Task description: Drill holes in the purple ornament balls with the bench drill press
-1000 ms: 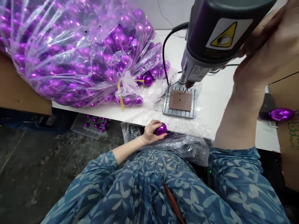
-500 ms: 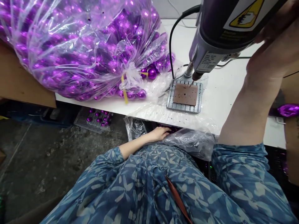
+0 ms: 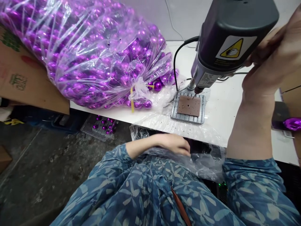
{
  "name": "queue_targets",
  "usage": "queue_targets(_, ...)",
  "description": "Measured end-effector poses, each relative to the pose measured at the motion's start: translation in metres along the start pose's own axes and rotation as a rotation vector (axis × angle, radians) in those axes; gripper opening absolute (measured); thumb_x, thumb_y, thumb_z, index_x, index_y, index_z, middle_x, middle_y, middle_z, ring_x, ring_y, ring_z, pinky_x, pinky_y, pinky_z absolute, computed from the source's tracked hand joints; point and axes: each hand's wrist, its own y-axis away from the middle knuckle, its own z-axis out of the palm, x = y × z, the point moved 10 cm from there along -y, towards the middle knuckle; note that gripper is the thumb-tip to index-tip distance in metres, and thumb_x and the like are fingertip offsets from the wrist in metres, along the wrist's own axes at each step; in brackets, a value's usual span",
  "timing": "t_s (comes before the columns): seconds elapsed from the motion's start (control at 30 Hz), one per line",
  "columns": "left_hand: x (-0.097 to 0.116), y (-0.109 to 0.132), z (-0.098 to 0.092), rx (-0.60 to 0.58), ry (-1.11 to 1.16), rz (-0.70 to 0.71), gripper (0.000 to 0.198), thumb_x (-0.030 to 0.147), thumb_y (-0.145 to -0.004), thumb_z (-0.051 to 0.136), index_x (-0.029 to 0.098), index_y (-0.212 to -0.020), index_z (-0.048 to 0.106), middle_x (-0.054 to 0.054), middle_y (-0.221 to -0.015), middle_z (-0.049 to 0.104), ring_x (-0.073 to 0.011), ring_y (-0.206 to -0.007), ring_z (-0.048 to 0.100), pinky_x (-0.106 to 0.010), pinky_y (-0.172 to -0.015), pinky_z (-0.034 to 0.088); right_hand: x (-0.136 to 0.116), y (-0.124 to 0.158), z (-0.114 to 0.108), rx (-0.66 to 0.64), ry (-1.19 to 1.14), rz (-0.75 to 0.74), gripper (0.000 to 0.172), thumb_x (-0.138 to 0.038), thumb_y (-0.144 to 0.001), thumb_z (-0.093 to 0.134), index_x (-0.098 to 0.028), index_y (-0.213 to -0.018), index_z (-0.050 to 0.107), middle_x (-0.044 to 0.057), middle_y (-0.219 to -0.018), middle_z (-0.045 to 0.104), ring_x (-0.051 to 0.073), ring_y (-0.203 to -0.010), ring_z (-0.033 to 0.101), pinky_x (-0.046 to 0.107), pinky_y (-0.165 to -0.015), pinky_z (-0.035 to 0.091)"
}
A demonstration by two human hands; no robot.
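Observation:
My left hand [image 3: 176,144] is over a clear plastic bag [image 3: 204,164] at my lap, below the table edge. Its fingers curl downward and are slightly blurred; what they hold, if anything, is hidden. My right hand [image 3: 268,59] is raised beside a small dark drill press [image 3: 237,31], fingers curled behind its body, their grip hidden. Under the press, a thin bit [image 3: 194,96] points down at a brown square plate [image 3: 188,110]. The plate has a dark hole in its middle and dark specks. It lies on the slotted metal base [image 3: 174,116].
A big clear bag of shiny purple faceted balls [image 3: 101,56] covers the table's left side, beside a cardboard box [image 3: 30,72]. A black cable [image 3: 175,62] loops from the press. On the floor sits a clear tray of purple balls [image 3: 103,125]. A purple ball [image 3: 293,123] is at far right.
My left hand has risen from the bag under the table edge and moved right, its fingers now curled. My right hand stays by the drill press. The camera view has tilted upward.

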Motion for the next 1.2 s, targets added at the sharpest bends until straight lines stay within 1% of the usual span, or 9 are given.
queue_targets(0.07,-0.004,0.027,-0.078,0.282,0.049,0.000,0.035,0.048,-0.114,0.058,0.023,-0.110,0.083,-0.008,-0.103,0.086,-0.0217,-0.091,0.082,-0.036,-0.089,0.065,-0.002,0.000,-0.004,0.057,-0.046,-0.013,0.071,-0.090,-0.071,0.065,-0.028,-0.061,0.030,-0.006,-0.046,0.026,0.007,-0.039,0.032,0.034,-0.041,0.023)
queue_targets(0.2,-0.063,0.101,-0.238,1.150,-0.111,-0.270,0.022,0.024,-0.110,0.059,0.019,-0.118,0.079,-0.008,-0.095,0.079,-0.0252,-0.092,0.078,-0.046,-0.099,0.064,-0.005,0.001,-0.007,0.162,-0.164,-0.044,0.070,-0.083,-0.066,0.076,-0.027,-0.063,0.036,-0.010,-0.046,0.021,0.006,-0.038,0.028,0.032,-0.040,0.015)
queue_targets(0.27,-0.091,0.109,-0.275,1.290,-0.263,-0.414,0.023,0.010,-0.098,0.068,0.019,-0.115,0.080,-0.012,-0.112,0.080,-0.0337,-0.118,0.077,-0.056,-0.119,0.057,-0.008,0.001,-0.008,0.183,-0.179,-0.072,0.069,-0.081,-0.068,0.078,-0.026,-0.062,0.037,-0.010,-0.047,0.017,0.006,-0.039,0.027,0.031,-0.040,0.013)
queue_targets(0.33,-0.118,0.100,-0.291,1.261,-0.350,-0.564,0.034,0.000,-0.086,0.073,0.019,-0.114,0.079,-0.016,-0.130,0.076,-0.0404,-0.137,0.069,-0.061,-0.127,0.050,-0.010,0.001,-0.006,0.153,-0.165,-0.091,0.069,-0.079,-0.072,0.077,-0.026,-0.062,0.034,-0.009,-0.047,0.015,0.006,-0.039,0.027,0.030,-0.041,0.012)
queue_targets(0.47,-0.146,0.090,-0.296,1.218,-0.367,-0.694,0.039,-0.005,-0.079,0.073,0.021,-0.109,0.077,-0.020,-0.136,0.072,-0.0451,-0.142,0.064,-0.062,-0.125,0.049,-0.012,0.001,-0.005,0.077,-0.132,-0.106,0.073,-0.078,-0.079,0.074,-0.024,-0.063,0.027,-0.007,-0.046,0.019,0.006,-0.039,0.030,0.028,-0.040,0.013)
queue_targets(0.63,-0.124,0.118,-0.282,1.416,-0.047,-0.258,0.043,0.024,-0.088,0.089,0.025,-0.129,0.076,-0.013,-0.127,0.077,-0.0353,-0.127,0.074,-0.053,-0.116,0.059,-0.009,0.001,-0.003,0.048,-0.121,-0.067,0.076,-0.085,-0.074,0.074,-0.027,-0.064,0.027,-0.007,-0.044,0.026,0.007,-0.037,0.032,0.030,-0.037,0.017)
queue_targets(0.77,-0.104,0.124,-0.245,1.306,0.350,-0.019,0.047,0.051,-0.106,0.075,0.034,-0.150,0.067,-0.010,-0.129,0.079,-0.0261,-0.115,0.079,-0.046,-0.100,0.068,-0.013,0.002,-0.003,0.084,-0.127,-0.057,0.079,-0.088,-0.070,0.074,-0.027,-0.064,0.025,-0.009,-0.045,0.018,0.006,-0.038,0.032,0.029,-0.038,0.015)
queue_targets(1.07,-0.096,0.100,-0.196,1.125,0.749,-0.002,0.061,0.076,-0.109,0.062,0.027,-0.144,0.070,-0.015,-0.126,0.082,-0.0313,-0.117,0.083,-0.056,-0.105,0.070,-0.011,0.000,-0.004,0.106,-0.158,-0.070,0.074,-0.083,-0.069,0.077,-0.028,-0.063,0.028,-0.009,-0.045,0.021,0.006,-0.037,0.034,0.030,-0.037,0.014)
queue_targets(1.2,-0.097,0.085,-0.178,1.126,0.953,0.014,0.050,0.060,-0.098,0.086,0.023,-0.130,0.074,-0.013,-0.128,0.083,-0.0308,-0.121,0.081,-0.055,-0.112,0.067,-0.012,0.002,-0.004,0.099,-0.163,-0.038,0.073,-0.082,-0.067,0.076,-0.027,-0.062,0.029,-0.010,-0.043,0.022,0.005,-0.036,0.033,0.029,-0.035,0.013)
